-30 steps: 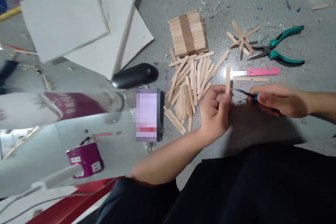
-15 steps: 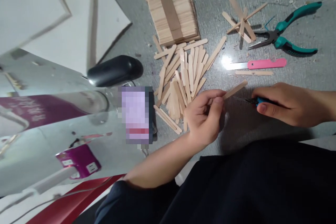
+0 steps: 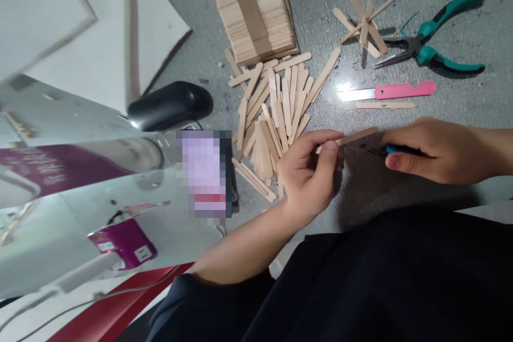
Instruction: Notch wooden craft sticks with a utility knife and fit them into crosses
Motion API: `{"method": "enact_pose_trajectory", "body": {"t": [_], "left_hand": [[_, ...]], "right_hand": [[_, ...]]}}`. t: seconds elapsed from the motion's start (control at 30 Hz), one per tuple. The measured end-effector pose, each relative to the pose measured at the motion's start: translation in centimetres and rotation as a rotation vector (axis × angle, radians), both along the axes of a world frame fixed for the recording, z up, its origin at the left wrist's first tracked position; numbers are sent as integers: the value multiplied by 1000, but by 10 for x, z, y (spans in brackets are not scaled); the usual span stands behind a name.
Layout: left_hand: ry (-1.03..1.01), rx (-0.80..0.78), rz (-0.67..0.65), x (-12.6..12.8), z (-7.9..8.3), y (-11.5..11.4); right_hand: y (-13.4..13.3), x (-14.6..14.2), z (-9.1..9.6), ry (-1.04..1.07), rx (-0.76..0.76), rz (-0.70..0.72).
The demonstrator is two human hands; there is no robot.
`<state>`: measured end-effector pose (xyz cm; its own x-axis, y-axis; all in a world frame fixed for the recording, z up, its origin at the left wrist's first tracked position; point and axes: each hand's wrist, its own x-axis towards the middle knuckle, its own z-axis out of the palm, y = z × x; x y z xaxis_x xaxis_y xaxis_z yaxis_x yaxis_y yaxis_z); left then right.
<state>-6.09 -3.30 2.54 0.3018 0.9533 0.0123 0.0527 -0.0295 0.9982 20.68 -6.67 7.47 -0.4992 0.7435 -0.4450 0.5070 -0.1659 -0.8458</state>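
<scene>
Between the thumb and fingers of my left hand (image 3: 310, 171) is a wooden craft stick (image 3: 358, 134), its free end pointing right. My right hand (image 3: 435, 150) is closed around a small blue-handled knife (image 3: 395, 149). Most of its handle is hidden in the palm, and its narrow dark front end points left, just below the stick's tip and apart from it. Above my hands lie a notched craft stick (image 3: 385, 106) and a folding knife with a pink handle (image 3: 406, 90), its blade out.
Loose craft sticks (image 3: 286, 101) are heaped beside my left hand, below a banded bundle (image 3: 276, 32). Crossed sticks (image 3: 365, 21) and green-handled needle-nose pliers (image 3: 419, 48) lie at upper right. A black mouse (image 3: 172, 105), a blurred-out phone (image 3: 204, 171) and a purple power adapter (image 3: 128, 246) sit left.
The held stick has tilted closer to level. My right hand and the blue knife have shifted slightly left and up in view, as the whole scene has drifted a little.
</scene>
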Motion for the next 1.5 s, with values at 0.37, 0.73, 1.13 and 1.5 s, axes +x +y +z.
{"method": "enact_pose_trajectory", "body": {"t": [0.37,0.73,1.13,1.5], "left_hand": [[181,196,-96,-3,3,6],[281,319,-147,-2,6,5],[327,337,-192,-2,8,6],[318,307,-179,-2,8,6]], "right_hand": [[12,-2,7,-64,-119,37],[9,-4,9,-142,-119,-4],[11,-4,9,-149,-151,-13],[13,-2,7,-120,-120,11]]}}
